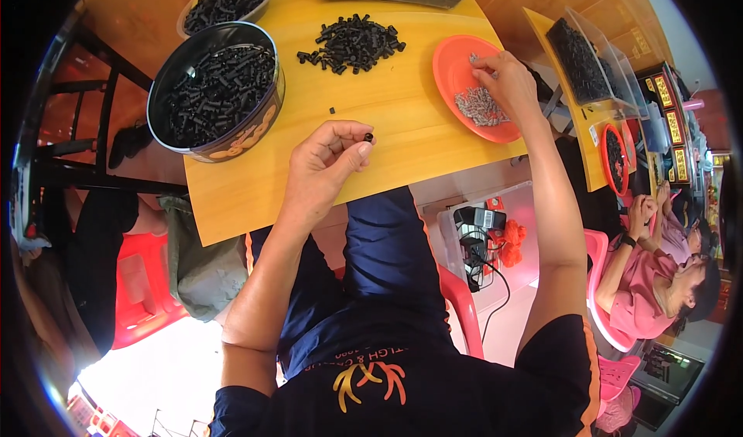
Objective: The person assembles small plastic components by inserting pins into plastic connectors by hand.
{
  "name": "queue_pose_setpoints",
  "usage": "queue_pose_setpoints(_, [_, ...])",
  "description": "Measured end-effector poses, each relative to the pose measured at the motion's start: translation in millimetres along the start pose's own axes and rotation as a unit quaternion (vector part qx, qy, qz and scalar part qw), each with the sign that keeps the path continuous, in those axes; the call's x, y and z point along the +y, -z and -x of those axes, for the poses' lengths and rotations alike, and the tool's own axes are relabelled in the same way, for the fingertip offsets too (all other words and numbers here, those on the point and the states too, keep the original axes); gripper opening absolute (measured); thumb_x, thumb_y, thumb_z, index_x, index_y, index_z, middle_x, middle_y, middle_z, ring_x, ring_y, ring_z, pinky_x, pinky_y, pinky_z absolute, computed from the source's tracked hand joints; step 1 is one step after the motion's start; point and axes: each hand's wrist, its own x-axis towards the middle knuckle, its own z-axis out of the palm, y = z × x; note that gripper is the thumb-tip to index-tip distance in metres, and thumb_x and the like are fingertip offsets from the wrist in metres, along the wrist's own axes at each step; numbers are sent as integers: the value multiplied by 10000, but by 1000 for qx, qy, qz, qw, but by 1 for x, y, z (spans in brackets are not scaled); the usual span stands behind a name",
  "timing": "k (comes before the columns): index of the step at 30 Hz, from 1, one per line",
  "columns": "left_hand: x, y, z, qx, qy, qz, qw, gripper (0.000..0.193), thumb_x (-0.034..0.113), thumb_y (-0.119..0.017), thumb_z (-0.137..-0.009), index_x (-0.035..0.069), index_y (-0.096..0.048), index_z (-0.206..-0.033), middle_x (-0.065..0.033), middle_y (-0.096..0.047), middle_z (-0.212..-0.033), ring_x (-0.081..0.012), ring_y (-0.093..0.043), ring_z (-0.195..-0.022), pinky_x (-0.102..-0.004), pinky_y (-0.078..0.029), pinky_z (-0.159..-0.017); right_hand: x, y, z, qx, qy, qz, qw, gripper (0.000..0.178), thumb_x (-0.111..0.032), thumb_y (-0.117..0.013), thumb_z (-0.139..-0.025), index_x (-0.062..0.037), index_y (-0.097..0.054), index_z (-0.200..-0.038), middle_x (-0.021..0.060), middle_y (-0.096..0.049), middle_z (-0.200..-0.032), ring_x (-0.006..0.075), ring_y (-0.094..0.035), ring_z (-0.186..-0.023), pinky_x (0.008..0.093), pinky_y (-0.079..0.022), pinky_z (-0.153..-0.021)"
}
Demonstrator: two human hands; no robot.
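Looks steeply down from wearer's head, upright, unmirrored, left one of a pair; faces past dark shirt (464, 387) (near) over yellow table (418, 89) (far); sits fairly near above left hand (329, 154) and right hand (509, 85); spans wide fisheye, catching red plastic seat (143, 290) at left, seated person in pink (644, 298) at right

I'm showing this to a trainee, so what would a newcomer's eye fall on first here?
Probably the bright orange-red plate at right on the yellow table, where the right hand reaches over small silvery pieces. Next, the round tin full of black pieces at the left. Then the left hand, near the table's front edge, pinching one small black piece.
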Motion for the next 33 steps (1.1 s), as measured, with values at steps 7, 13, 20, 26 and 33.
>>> queue_pose_setpoints(7, [1, 3, 3, 0, 14, -1, 1000, 189, 48, -661, -934, -9, -647, -1114, -75, -694, -1003, -102, -623, -810, -241, -508, -747, -1, -8, -1, 1, 26, 27, 999, 181, -181, -665, -892, -63, -711, -1020, 147, -662, -1015, 358, -656, -912, 447, -520, -781])
queue_pose_setpoints(13, [-3, 2, 2, -2, -15, 27, 1000, 195, 45, -663, -933, -11, -644, -1119, -90, -705, -1010, -105, -635, -807, -247, -515, -734, -56, 1, 19, -8, -45, -444, 895, 183, -158, -661, -957, -4, -680, -1054, -28, -611, -779, 41, -553, -714, 199, -445, -637])
queue_pose_setpoints(20, [-5, 2, 0, 7, -21, 51, 998, 161, 40, -670, -928, -19, -644, -1076, -49, -681, -919, -92, -635, -783, -238, -516, -699, -147, 2, 67, -108, -6, -586, 803, 216, -113, -652, -957, -5, -668, -1143, -31, -637, -835, 38, -571, -759, 199, -470, -689])
queue_pose_setpoints(26, [-5, 2, 1, 8, -33, 77, 996, 155, 33, -671, -927, -24, -638, -1067, -53, -680, -911, -95, -637, -771, -233, -514, -690, -161, -15, 80, -107, -9, -659, 744, 155, -71, -649, -951, 11, -668, -1081, 39, -656, -1054, 106, -627, -964, 261, -492, -878])
queue_pose_setpoints(33, [-7, 5, 1, 16, -40, 112, 993, 145, 39, -661, -935, -26, -637, -1063, -57, -679, -897, -103, -639, -760, -235, -517, -686, -167, -16, 81, 14, 101, -469, 877, 169, -79, -667, -927, -20, -703, -1081, 91, -654, -1076, 152, -646, -956, 281, -524, -799])
